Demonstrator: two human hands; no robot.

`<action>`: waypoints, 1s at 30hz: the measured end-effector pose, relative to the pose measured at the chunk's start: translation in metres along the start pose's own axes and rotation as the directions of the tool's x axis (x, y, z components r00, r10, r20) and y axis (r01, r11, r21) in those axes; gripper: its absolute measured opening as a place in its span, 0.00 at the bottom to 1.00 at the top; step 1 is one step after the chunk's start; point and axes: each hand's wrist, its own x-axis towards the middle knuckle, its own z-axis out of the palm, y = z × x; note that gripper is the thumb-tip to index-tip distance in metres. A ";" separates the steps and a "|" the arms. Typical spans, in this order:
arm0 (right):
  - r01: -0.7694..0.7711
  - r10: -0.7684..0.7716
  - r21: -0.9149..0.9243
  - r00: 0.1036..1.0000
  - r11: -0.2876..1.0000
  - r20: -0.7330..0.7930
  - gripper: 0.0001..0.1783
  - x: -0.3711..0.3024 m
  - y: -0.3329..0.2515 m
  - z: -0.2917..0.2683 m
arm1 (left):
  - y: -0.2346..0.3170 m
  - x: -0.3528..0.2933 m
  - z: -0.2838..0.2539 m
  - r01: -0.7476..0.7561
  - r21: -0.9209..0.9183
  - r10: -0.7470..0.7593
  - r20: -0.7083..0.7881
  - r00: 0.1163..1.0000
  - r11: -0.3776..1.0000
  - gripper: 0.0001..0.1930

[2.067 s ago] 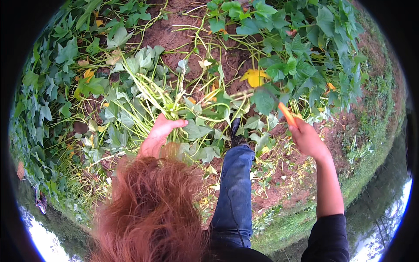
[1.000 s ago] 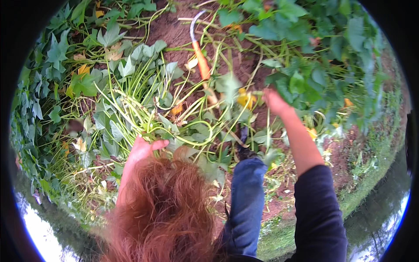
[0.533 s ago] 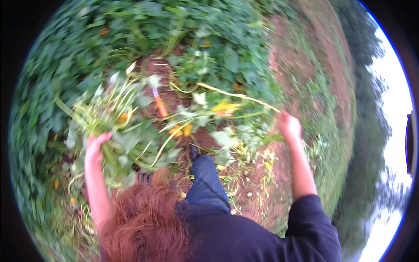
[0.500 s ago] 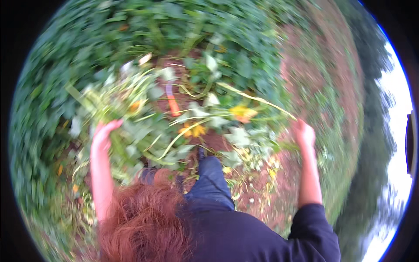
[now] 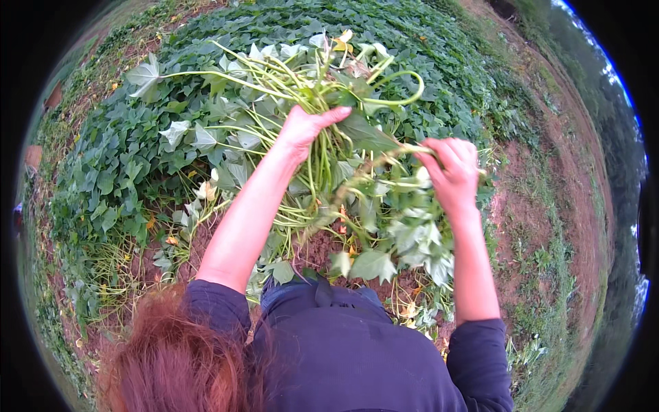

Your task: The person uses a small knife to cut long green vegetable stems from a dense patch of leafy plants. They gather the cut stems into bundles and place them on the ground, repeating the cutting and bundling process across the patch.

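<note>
your left hand (image 5: 301, 130) clasps the vine bundle (image 5: 302, 88), right hand (image 5: 452, 177) pinches a stem (image 5: 408, 148). likely light, bendy; grip its waist.

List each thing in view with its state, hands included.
Left hand, closed around the leafy vine bundle, thumb out.
Right hand, closed on a vine stem.
Leafy vine bundle, gathered, leaves splayed outward.
Vine stem, partly motion-blurred.
Ground vines, leafy, mostly green.
Reddish hair, loose.

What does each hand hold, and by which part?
The left hand holds a leafy vine bundle by its gathered stems; the right hand grips a vine stem, where along it is unclear.
</note>
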 end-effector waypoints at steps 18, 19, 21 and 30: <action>-0.168 0.180 0.249 0.983 0.954 -0.027 0.64 -0.015 -0.002 0.029 | 0.034 -0.007 0.018 -0.016 0.455 -0.229 0.477 0.848 0.890 0.32; -0.145 0.149 0.210 0.989 0.967 -0.005 0.65 -0.018 -0.005 0.028 | 0.039 -0.003 0.013 -0.009 0.455 -0.236 0.480 0.845 0.890 0.30; -0.134 0.134 0.167 0.991 0.977 0.009 0.63 -0.031 -0.008 0.027 | 0.045 -0.001 0.011 0.010 0.458 -0.265 0.496 0.827 0.889 0.25; -0.068 0.090 0.202 0.990 0.977 -0.105 0.73 -0.016 0.041 0.009 | 0.058 -0.027 0.003 0.122 0.651 -0.591 0.573 0.568 0.749 0.19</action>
